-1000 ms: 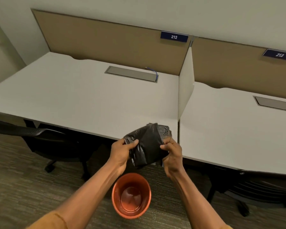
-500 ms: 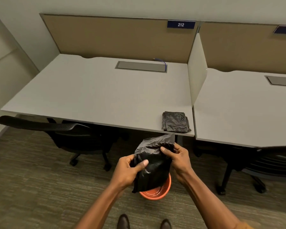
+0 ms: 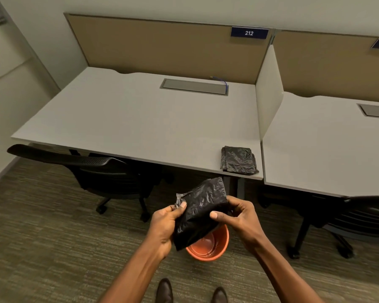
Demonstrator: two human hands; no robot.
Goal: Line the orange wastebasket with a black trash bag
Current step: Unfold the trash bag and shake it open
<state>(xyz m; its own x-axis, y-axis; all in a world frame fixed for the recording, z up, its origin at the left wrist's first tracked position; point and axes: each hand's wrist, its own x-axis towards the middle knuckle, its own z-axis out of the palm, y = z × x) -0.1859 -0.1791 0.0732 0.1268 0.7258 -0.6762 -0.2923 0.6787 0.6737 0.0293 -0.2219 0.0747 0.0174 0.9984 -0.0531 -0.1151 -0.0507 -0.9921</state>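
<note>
- My left hand is closed on the left edge of the black trash bag, thumb pressed on the front face near its upper corner and fingers wrapped behind.
- My right hand pinches the bag's right side, thumb flat on the front and the other fingers curled behind it.
- The bag is still a folded, crinkled packet, held tilted between both hands above the floor, not opened out.
- The orange wastebasket stands upright on the carpet directly beneath the bag, whose lower corner hides part of its rim; the inside I can see is bare, without a liner.
- The toes of my dark shoes show at the bottom edge, near the basket.
- A second folded black bag lies flat on the front right corner of the white desk, just beside the white divider panel.
- A black office chair is tucked under the desk to the left, well apart from the basket.
- A blue sign reading 212 sits on the tan partition behind the desk.
</note>
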